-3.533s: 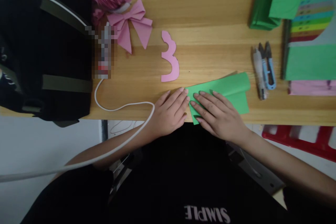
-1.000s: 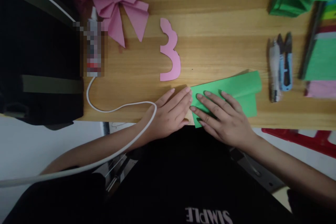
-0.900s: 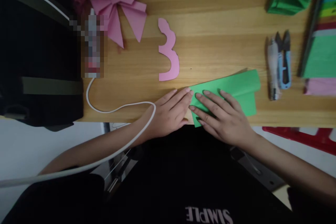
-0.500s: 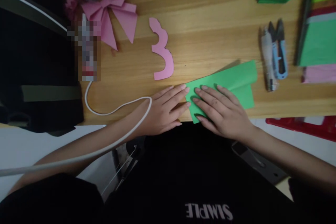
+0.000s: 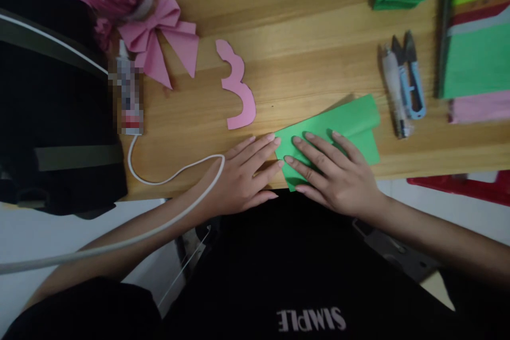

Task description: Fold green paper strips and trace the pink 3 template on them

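A folded green paper sheet (image 5: 350, 122) lies near the front edge of the wooden table (image 5: 303, 64). My right hand (image 5: 334, 175) rests flat on the sheet's left part, fingers stretched out and apart. Beside it, my left hand (image 5: 243, 175) lies flat on the table, its fingertips touching the sheet's left edge. Neither hand grips anything. The sheet's right end curls up slightly.
A pink paper "3" cut-out (image 5: 237, 87) and a pink paper bow (image 5: 161, 37) lie further back. Small blue snips (image 5: 412, 77) and a pen-like tool (image 5: 393, 90) lie to the right. Stacks of green and coloured paper (image 5: 474, 58) sit far right. A black bag (image 5: 51, 117) and white cable (image 5: 171, 172) are left.
Both hands stay pressed flat on the green sheet; the fingers slid only slightly along its left edge. The camera view shifted a little, so everything appears moved leftward.
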Motion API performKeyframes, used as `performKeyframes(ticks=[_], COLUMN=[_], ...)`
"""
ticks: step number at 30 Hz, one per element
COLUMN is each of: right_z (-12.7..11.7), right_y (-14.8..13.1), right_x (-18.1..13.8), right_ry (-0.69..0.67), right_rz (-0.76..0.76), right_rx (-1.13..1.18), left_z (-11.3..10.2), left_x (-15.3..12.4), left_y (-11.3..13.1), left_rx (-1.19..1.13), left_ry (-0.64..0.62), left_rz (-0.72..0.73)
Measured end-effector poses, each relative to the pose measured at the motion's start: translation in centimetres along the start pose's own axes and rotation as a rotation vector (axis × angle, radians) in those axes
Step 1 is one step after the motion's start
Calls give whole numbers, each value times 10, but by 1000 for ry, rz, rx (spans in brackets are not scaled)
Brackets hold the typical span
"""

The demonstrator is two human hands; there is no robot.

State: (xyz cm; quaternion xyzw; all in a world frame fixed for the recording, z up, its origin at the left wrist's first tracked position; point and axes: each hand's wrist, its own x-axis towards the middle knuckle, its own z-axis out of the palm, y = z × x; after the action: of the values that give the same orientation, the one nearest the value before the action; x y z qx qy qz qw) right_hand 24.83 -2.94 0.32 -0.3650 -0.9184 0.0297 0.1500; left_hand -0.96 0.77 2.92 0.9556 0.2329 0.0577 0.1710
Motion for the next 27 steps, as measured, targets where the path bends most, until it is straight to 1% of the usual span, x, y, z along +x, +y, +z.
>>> performKeyframes(ticks=[3,7,10,13,18,24,27], right_z=[-5,-10,-11,-12,-13,-8,-7], right_y=[1,5,10,17,19,17,14], right_x=[-8,-23,-36,-44,-46,-45,-43], right_ry=[-8,-24,19,50,68,99,136], right_rz=[58,196,292,348,407,414,449], right_rx=[-41,-90,-126,-164,-201,-290,-281], left_z=[-1,-1,-2,-3,-3,3,6], left_x=[1,1,1,1,-1,-3,-3], left_y=[1,0,0,0,-1,-3,-3], left_rx=[7,8,22,26,4,39,41], left_ry=[-11,-1,-6,-4,-2,23,42], left_rz=[-8,-8,-4,0,8,7,-1])
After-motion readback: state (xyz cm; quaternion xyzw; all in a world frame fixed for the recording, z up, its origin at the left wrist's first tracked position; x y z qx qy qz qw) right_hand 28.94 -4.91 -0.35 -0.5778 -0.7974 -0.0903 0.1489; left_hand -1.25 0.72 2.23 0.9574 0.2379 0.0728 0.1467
